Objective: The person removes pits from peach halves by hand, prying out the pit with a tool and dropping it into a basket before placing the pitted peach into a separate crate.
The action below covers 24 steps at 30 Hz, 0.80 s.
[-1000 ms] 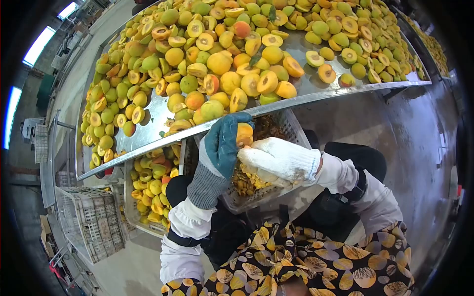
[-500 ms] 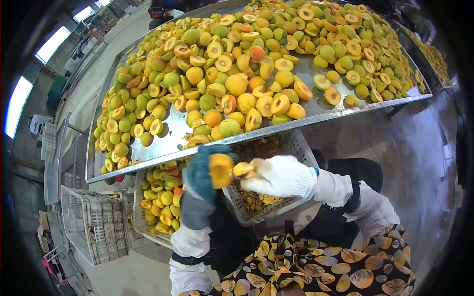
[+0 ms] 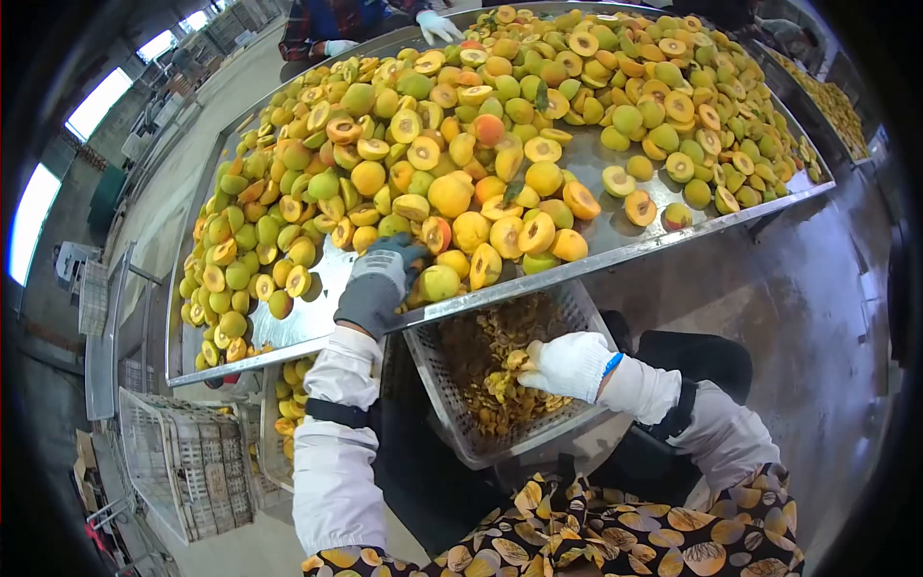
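Observation:
My left hand (image 3: 378, 285), in a grey and teal glove, reaches over the front rim of the steel table (image 3: 663, 236). Its fingertips rest among the peaches (image 3: 450, 195) near the edge, next to a greenish whole one (image 3: 440, 282), and nothing is clasped in it. My right hand (image 3: 569, 365), in a white knit glove, hovers curled over a white mesh basket (image 3: 588, 310) of brown pits and scraps. A yellowish scrap (image 3: 514, 360) shows at its fingertips; whatever is inside the fist is hidden.
The table is heaped with whole and halved peaches. Below its edge a crate (image 3: 288, 409) holds peach halves, beside a white slatted crate (image 3: 183, 452). Another person's white-gloved hand (image 3: 435, 23) works at the far side. Wet concrete floor lies to the right.
My left hand no longer holds the peach half and has gone up and left onto the table. My right hand dropped lower into the pit basket.

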Each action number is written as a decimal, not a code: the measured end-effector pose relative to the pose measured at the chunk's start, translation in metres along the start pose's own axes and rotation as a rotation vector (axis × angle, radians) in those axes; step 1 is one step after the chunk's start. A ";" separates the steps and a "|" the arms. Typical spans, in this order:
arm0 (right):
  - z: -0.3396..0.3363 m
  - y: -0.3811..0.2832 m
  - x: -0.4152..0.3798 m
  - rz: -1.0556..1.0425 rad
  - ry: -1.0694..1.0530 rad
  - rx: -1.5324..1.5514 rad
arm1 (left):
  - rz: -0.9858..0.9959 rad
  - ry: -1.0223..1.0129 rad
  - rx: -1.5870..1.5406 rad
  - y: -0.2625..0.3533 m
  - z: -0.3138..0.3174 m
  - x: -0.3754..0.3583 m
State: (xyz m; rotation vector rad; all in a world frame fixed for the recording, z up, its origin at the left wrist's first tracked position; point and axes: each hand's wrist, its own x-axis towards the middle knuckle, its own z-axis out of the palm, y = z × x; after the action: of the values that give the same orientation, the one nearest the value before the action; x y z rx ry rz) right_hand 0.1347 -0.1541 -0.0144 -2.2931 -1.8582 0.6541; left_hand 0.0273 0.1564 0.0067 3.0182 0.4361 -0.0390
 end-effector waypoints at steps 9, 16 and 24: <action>0.009 0.015 -0.015 -0.077 0.184 0.054 | -0.127 0.025 -0.071 -0.028 0.001 -0.006; -0.058 -0.007 -0.010 0.146 -0.375 1.411 | -0.036 0.510 -1.754 0.005 0.005 -0.055; -0.052 -0.027 0.000 0.112 -0.282 1.728 | -0.174 0.584 -1.476 0.141 0.009 -0.069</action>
State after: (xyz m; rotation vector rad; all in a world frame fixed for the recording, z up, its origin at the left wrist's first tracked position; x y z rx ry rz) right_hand 0.1310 -0.1386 0.0424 -1.0596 -0.4758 1.6734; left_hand 0.0013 0.0014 0.0124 1.4818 0.4484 0.7750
